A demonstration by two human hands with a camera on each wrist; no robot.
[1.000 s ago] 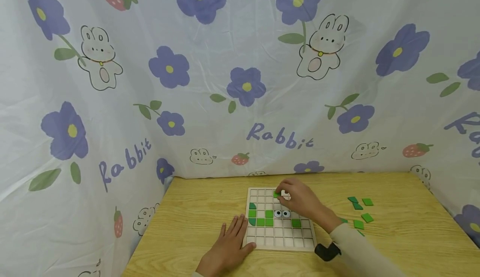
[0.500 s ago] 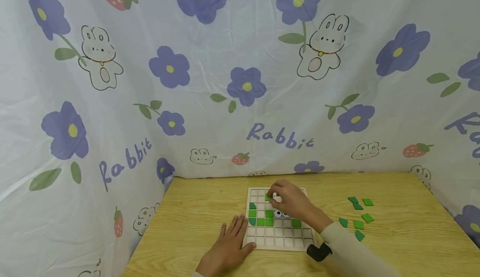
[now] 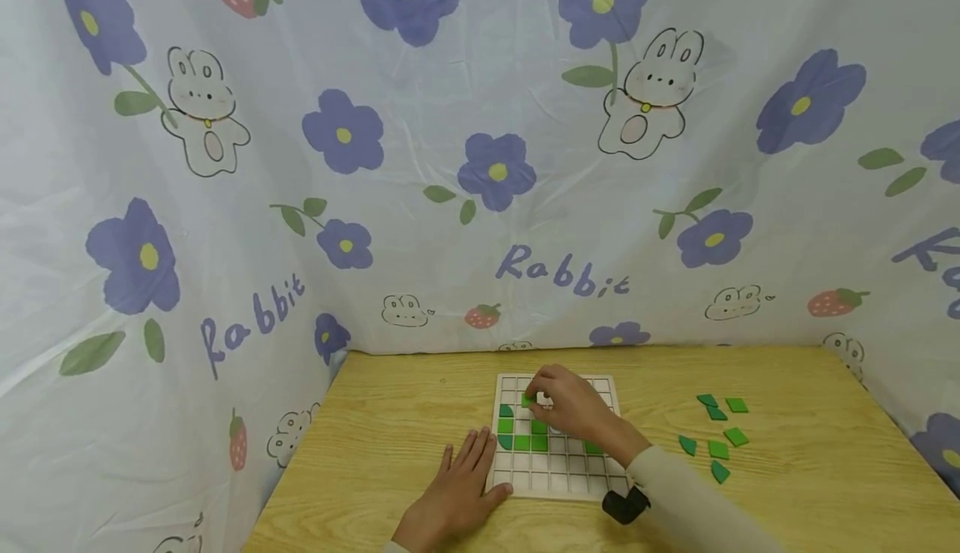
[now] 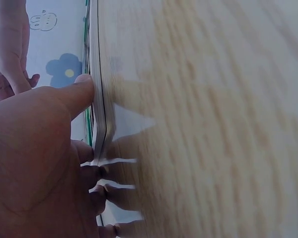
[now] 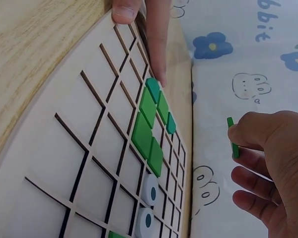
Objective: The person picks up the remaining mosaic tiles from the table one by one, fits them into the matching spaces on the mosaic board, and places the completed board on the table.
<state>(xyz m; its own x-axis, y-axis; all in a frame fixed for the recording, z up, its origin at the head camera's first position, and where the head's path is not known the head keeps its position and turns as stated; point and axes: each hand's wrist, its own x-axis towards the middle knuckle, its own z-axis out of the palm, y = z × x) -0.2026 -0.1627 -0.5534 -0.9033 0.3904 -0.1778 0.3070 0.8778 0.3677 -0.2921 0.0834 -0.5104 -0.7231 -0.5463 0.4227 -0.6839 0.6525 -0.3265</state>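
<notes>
A pale wooden grid board [image 3: 570, 480] lies on the table, with light green squares [image 5: 142, 135], dark green rounded pieces [image 5: 152, 89] and two white eye pieces [image 5: 145, 222] set in its cells. Over its upper left part, my right hand [image 3: 573, 407] pinches a light green square tile [image 5: 233, 138] between thumb and fingertip; the right wrist view shows that tile held above the board. My left hand [image 3: 457, 486] lies flat at the board's left edge, fingers straight, the thumb touching the lower corner.
Several loose green tiles [image 3: 718, 450], squares and rounded ones, lie on the wooden table [image 3: 825, 486] right of the board. A black strap-like object [image 3: 626, 505] is at the right wrist. A printed curtain [image 3: 420, 203] hangs behind the table.
My right hand has moved left across the top of the board with the green square tile, now nearer the board's left side. The left hand stays in place.
</notes>
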